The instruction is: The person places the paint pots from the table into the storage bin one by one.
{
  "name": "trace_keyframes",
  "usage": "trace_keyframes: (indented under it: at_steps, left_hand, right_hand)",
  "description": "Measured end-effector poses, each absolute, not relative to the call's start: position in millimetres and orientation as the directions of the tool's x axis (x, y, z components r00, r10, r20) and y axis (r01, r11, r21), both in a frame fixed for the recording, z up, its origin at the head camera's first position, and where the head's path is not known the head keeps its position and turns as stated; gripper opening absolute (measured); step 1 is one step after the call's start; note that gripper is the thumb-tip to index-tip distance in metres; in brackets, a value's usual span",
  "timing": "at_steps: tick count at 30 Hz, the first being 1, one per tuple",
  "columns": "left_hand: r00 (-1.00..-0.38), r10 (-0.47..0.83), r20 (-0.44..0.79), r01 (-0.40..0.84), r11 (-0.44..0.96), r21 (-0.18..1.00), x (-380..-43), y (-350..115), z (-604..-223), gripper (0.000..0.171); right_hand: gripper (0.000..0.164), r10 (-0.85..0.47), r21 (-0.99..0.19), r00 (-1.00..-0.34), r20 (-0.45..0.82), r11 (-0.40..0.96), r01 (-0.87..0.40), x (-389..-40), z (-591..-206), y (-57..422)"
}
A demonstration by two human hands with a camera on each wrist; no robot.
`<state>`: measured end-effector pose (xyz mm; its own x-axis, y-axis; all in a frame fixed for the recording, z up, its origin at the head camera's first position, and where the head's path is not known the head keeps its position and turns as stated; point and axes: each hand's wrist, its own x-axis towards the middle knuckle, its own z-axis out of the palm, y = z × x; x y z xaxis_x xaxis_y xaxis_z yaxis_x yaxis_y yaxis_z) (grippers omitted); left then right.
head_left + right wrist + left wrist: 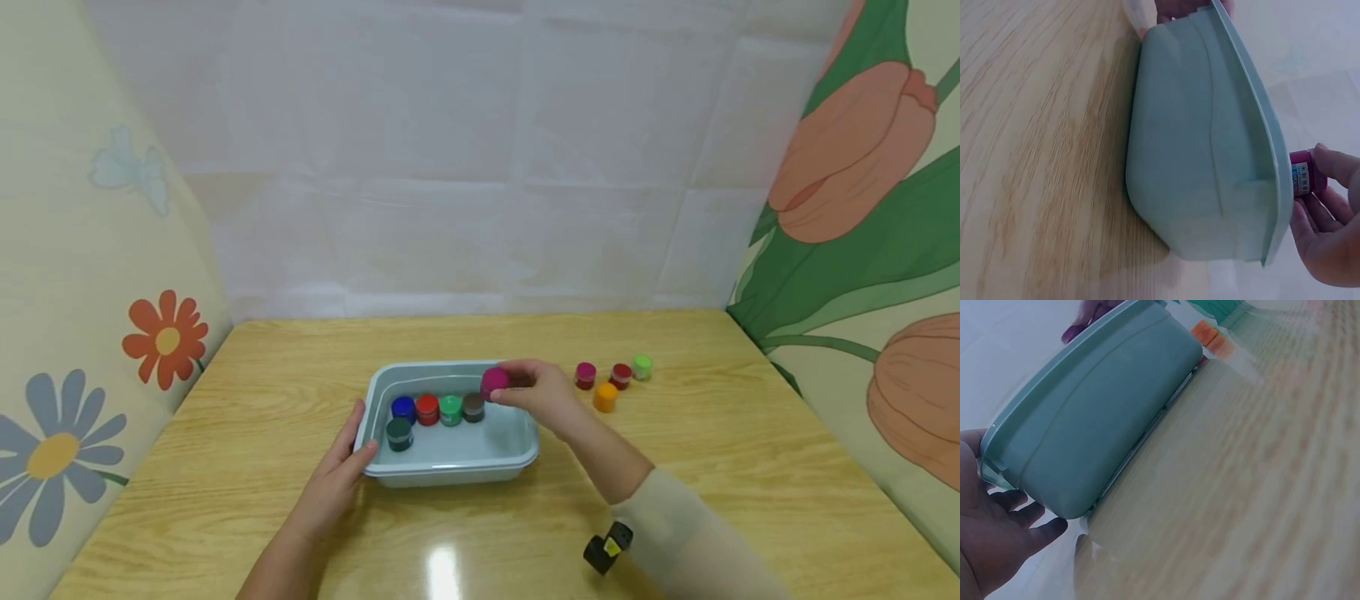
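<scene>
A magenta jar (pixel 494 382) is hovering just right of the frame's centre, over the far right part of the pale blue bin (pixel 450 478). The right hand (pixel 542 396) is pinching it between thumb and fingers, coming in from the right, and in the right wrist view its lid is facing away from the table. Its base is hiding behind the rim there, so I cannot tell whether it is touching the bin.

The bin's long axis is running left to right across the frame. The left hand (pixel 341 471) is holding the left end, thumb over the rim and fingers against the outer wall, so the right hand is sitting nearer the jar and the right end. Inside, a blue jar (pixel 403 408), red jar (pixel 427 409), green jar (pixel 451 410) and brown jar (pixel 473 407) are forming a row, with a dark green jar (pixel 400 434) standing before the blue one. Bare floor is showing toward the bin's lower right; the raised far and right rims are bounding that room.

Farther right, an orange jar (pixel 605 397), second magenta jar (pixel 586 376), dark red jar (pixel 621 377) and light green jar (pixel 642 367) are standing on the table (pixel 300 358).
</scene>
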<state>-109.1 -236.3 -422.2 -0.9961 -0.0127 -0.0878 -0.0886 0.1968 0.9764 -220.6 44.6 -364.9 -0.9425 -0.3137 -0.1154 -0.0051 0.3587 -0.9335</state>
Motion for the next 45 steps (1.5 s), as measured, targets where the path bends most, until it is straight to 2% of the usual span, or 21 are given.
trace_keyframes:
  at_steps: [13,19,25,39,45]
  left_hand:
    - [-0.996,-0.016,-0.091,-0.092,0.19,0.977,-108.3,-235.0,-419.7,0.067]
    - [-0.996,-0.017,-0.082,-0.084,0.21,0.974,-107.8,-234.4,-419.3,0.066]
    - [-0.997,-0.018,-0.08,-0.082,0.213,0.974,-108.1,-234.9,-419.9,0.067]
    - [-0.995,-0.021,-0.096,-0.099,0.21,0.973,-107.7,-234.5,-417.9,0.067]
    - [-0.996,-0.016,-0.09,-0.092,0.205,0.974,-108.2,-234.5,-418.2,0.068]
  right_hand:
    - [0.044,-0.456,-0.927,-0.885,-0.09,0.364,-0.094,-222.3,-374.3,-1.4]
    - [0.044,-0.453,-0.902,-0.877,-0.159,0.428,-0.057,-220.5,-377.8,-15.3]
    - [0.043,-0.449,-0.892,-0.876,-0.177,0.449,-0.049,-218.6,-381.2,-26.4]
    - [0.037,-0.485,-0.828,-0.859,-0.163,0.54,-0.148,-223.1,-392.6,-38.6]
    - [0.039,-0.441,-0.796,-0.869,-0.225,0.597,-0.096,-217.6,-387.9,-44.3]
